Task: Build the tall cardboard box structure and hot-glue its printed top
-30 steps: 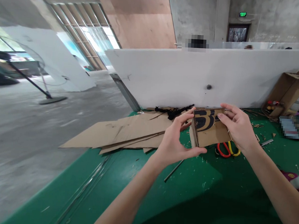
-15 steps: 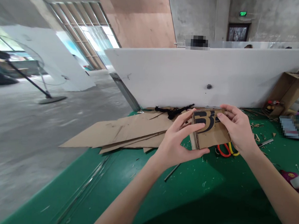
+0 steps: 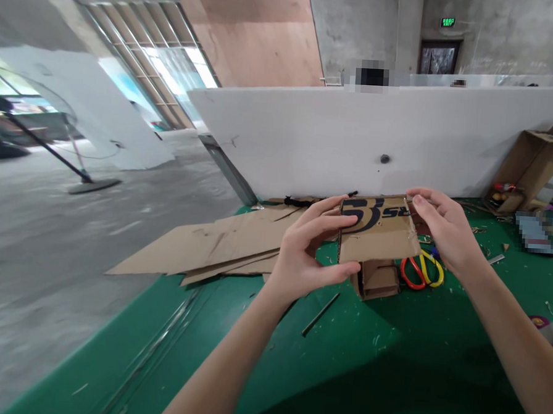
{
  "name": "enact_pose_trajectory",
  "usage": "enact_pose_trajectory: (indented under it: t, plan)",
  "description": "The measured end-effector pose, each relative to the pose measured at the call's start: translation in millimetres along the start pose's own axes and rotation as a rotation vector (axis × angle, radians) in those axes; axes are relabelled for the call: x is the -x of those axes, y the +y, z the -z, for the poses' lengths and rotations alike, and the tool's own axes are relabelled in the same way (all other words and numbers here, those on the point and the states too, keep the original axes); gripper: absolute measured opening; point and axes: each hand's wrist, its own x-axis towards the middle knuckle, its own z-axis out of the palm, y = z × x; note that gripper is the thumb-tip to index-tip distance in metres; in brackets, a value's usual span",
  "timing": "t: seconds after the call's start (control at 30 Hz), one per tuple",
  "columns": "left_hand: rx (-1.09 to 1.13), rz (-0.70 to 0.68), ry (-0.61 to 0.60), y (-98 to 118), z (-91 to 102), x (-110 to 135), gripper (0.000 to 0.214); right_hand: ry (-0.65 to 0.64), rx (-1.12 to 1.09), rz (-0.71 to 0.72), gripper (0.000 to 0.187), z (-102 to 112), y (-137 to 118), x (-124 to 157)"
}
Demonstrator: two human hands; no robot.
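A small brown cardboard piece (image 3: 379, 240) with black print is held up between my two hands. My left hand (image 3: 299, 251) grips its left side, fingers on the printed face and thumb along the near edge. At the far right corner, my right hand (image 3: 446, 228) pinches the piece; part of its fingers is hidden behind the edge. Just below the piece shows an open, folded cardboard box form (image 3: 380, 280); whether the two touch or are joined I cannot tell. Scissors with red and yellow handles (image 3: 412, 286) lie beside it on the green table.
Flat cardboard sheets (image 3: 228, 248) are stacked at the left with black material (image 3: 298, 201) behind. A thin rod (image 3: 319, 315) lies nearby. To the right are a phone (image 3: 535, 233), a tall cardboard structure (image 3: 522, 161) and scraps. A white partition (image 3: 308, 134) borders the far side.
The cardboard piece has turned and shifted left, so more of its printed face shows. The box form beneath it has come into sight. Both hands have moved with it, my left hand slightly leftward.
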Motion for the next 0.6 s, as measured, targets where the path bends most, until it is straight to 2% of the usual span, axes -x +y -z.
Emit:
enact_pose_trajectory:
  t: [0.1,0.17,0.23,0.3,0.33,0.4,0.47,0.6]
  plan:
    - [-0.103,-0.071,0.017,-3.0,1.0,-0.9,0.058,0.095,0.255,0.044,0.038,13.1,4.3,-8.3]
    - [-0.208,-0.164,0.045,-4.0,-0.1,-2.2,0.060,0.125,0.681,0.066,0.036,26.3,7.9,-12.9]
    - [-0.293,-0.248,0.067,-4.6,-3.1,-3.0,0.061,0.043,1.176,-0.072,0.036,40.2,15.3,-15.4]
    - [-0.353,-0.313,0.075,-6.0,-7.7,-2.3,0.062,-0.133,1.448,-0.323,0.036,52.3,29.0,-15.1]
    - [-0.382,-0.335,0.076,-7.5,-10.3,-1.3,0.063,-0.207,1.519,-0.465,0.035,57.1,38.2,-13.6]
    - [-0.441,-0.367,0.073,-12.1,-15.4,2.2,0.066,-0.237,1.542,-0.551,0.033,64.3,59.3,-8.0]
    - [-0.484,-0.382,0.054,-18.8,-20.2,7.2,0.069,-0.217,1.563,-0.581,0.034,68.5,80.6,0.7]
    - [-0.514,-0.393,0.018,-31.9,-28.2,18.3,0.070,-0.106,1.594,-0.548,0.039,69.3,113.3,21.0]
